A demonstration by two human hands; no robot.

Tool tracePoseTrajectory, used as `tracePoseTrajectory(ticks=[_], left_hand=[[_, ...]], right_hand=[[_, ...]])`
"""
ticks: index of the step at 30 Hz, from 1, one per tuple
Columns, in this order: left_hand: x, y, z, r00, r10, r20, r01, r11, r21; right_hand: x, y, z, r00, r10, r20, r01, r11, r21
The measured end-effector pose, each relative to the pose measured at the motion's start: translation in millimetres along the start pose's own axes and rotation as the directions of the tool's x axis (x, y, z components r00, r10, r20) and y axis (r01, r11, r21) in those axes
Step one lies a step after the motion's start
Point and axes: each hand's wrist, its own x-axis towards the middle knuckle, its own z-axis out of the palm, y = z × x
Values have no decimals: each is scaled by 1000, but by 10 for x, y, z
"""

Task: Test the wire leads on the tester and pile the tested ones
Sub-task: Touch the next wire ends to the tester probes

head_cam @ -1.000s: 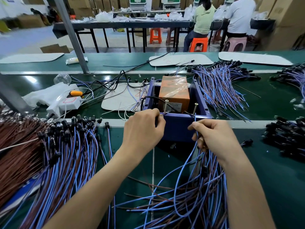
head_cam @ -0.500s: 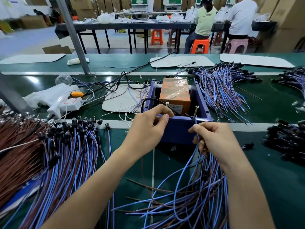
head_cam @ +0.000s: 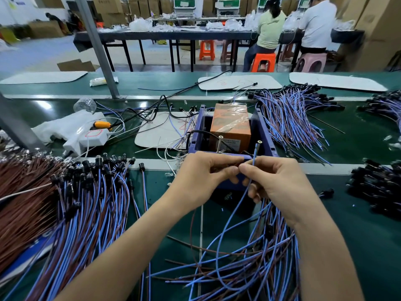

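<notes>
The tester is a blue bin [head_cam: 263, 135] holding an orange box [head_cam: 230, 124], with two upright metal screw posts [head_cam: 220, 143] at its near edge. My right hand [head_cam: 275, 187] pinches a blue wire lead [head_cam: 252, 168] whose bare tip points up near the right post. My left hand [head_cam: 201, 181] meets it fingertip to fingertip in front of the bin and pinches what looks like the same lead's brown wire. A loose bundle of blue and brown leads [head_cam: 249, 257] hangs below my right hand. A big pile of leads [head_cam: 82, 205] lies at left.
More lead piles lie at the back right [head_cam: 290, 118] and black connectors at the right edge [head_cam: 375, 192]. A white power strip [head_cam: 93, 136], white cloth and black cables sit at left behind. A grey post [head_cam: 97, 46] rises from the belt. Two people sit at a far table.
My left hand left the left post and came right, its fingertips now meeting my right hand's. My right hand shifted slightly left with the blue lead.
</notes>
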Motion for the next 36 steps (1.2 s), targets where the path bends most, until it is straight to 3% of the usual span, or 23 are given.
tracePoseTrajectory(ticks=[10, 14, 21, 36], left_hand=[[10, 18, -115, 998, -60, 6, 60, 998, 20], [15, 14, -134, 993, -95, 62, 100, 992, -72], [57, -122, -113, 966, -175, -188, 171, 985, -34], [58, -179, -18, 929, -171, -328, 188, 982, 20]], right_hand=[[28, 6, 62, 988, -75, -135, 73, 997, -23], [44, 24, 109, 982, -87, -168, 91, 996, 21], [47, 20, 68, 971, -45, -234, 63, 996, 68], [52, 44, 32, 976, -41, -213, 50, 998, 37]])
